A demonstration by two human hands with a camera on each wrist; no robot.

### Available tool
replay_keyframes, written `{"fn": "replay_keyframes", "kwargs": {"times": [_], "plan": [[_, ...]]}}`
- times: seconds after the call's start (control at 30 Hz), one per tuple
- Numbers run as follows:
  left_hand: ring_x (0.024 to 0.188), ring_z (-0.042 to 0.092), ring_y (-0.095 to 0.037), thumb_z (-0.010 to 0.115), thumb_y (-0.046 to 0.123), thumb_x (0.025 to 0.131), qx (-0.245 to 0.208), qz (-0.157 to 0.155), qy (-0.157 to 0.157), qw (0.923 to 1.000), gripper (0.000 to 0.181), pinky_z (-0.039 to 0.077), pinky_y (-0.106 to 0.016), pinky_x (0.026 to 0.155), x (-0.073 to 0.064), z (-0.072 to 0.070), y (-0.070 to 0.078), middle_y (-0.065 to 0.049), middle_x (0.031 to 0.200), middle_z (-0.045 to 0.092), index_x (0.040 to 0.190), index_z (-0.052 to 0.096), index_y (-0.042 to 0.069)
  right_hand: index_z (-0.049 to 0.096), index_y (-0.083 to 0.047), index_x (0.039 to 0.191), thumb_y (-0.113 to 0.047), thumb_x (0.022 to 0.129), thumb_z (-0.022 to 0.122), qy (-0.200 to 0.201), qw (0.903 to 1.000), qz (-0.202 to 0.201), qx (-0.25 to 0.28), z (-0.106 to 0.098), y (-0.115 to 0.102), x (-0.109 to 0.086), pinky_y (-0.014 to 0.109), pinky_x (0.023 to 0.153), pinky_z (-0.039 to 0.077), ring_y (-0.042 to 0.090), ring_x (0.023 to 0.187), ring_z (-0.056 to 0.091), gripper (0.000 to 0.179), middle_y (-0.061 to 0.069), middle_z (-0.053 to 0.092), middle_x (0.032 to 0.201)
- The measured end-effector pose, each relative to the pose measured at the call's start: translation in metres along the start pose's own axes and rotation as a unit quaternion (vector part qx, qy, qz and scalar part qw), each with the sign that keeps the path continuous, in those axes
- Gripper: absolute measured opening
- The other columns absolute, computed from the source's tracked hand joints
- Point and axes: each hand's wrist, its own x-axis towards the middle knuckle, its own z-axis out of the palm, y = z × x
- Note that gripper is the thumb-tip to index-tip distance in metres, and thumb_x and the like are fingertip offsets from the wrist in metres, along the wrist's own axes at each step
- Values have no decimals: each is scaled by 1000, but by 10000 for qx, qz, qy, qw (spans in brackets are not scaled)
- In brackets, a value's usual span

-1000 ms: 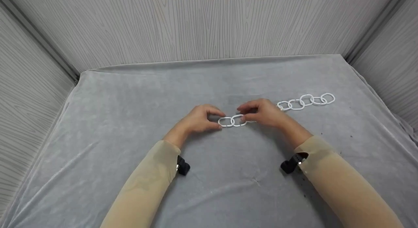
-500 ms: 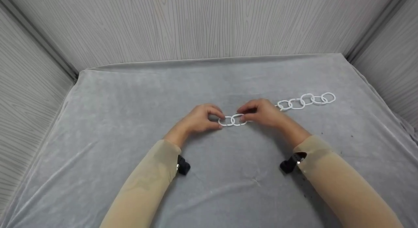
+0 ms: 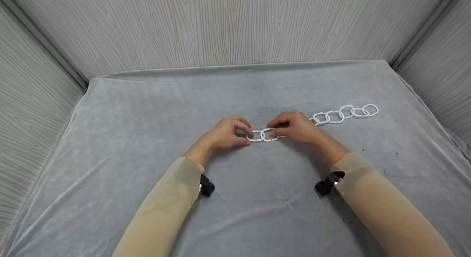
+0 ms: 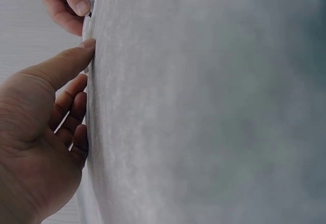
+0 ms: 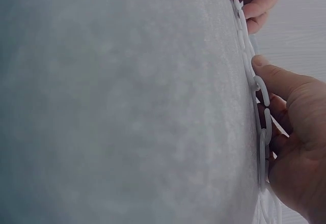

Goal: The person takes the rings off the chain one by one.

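Observation:
A white plastic chain point(image 3: 334, 121) of oval links lies across the grey cloth, from between my hands to the right. My left hand point(image 3: 225, 134) pinches its left end link point(image 3: 257, 141), forefinger at the far side and thumb at the near side. Thumb and forefinger of my right hand point(image 3: 297, 127) hold the adjoining link point(image 3: 268, 140). Under the right hand the middle of the chain is hidden in the head view. The right wrist view shows several links point(image 5: 262, 158) running past that palm, close to the cloth.
Grey cloth point(image 3: 165, 102) covers the table, with a few creases and small dark specks point(image 3: 396, 153) at the right. Pale wood-grain panels point(image 3: 228, 28) stand behind and at both sides. Each wrist wears a small black camera point(image 3: 207, 186).
My left forefinger has come down onto the far side of the end link. The right hand and the chain have hardly moved.

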Motion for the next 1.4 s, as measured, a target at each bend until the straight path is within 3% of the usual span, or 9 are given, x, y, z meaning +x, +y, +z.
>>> {"fn": "replay_keyframes", "kwargs": {"times": [0.57,0.77,0.93,1.17,1.4], "plan": [[124,60,-27,83,9,91,37,-62,19,10000,9,43,-39,112,-3,0,5,-10,128,68,99,83,7,83,-8,103,-9,93,82,148,9997,74,-179,4,-4,1,24,83,48,16,94,65,11,5,77,100],[118,64,-25,82,6,91,-112,122,187,9997,8,47,-36,108,-5,0,10,-8,120,73,98,83,5,83,-8,100,-9,93,81,274,9995,-21,-133,3,-7,-2,21,80,49,14,90,65,7,3,77,96],[108,67,-21,81,3,91,-326,171,247,9990,10,51,-36,100,-9,-1,17,-7,113,76,101,83,2,82,-6,99,-6,93,82,373,9992,-146,-51,-1,-11,-5,20,80,49,16,89,66,6,5,78,94],[89,66,-10,79,7,94,-519,-137,330,9980,12,52,-27,83,-16,-1,25,1,98,79,104,84,7,82,-6,98,-4,93,81,525,9982,-292,10,-7,-21,-13,27,84,50,18,90,67,6,6,78,94],[84,65,-9,80,8,94,-596,1,491,9970,11,52,-25,78,-21,-1,32,2,97,78,105,84,8,81,-6,98,-6,93,82,542,9977,-412,-37,-9,-28,-19,26,83,52,15,88,68,5,3,77,93]]}}
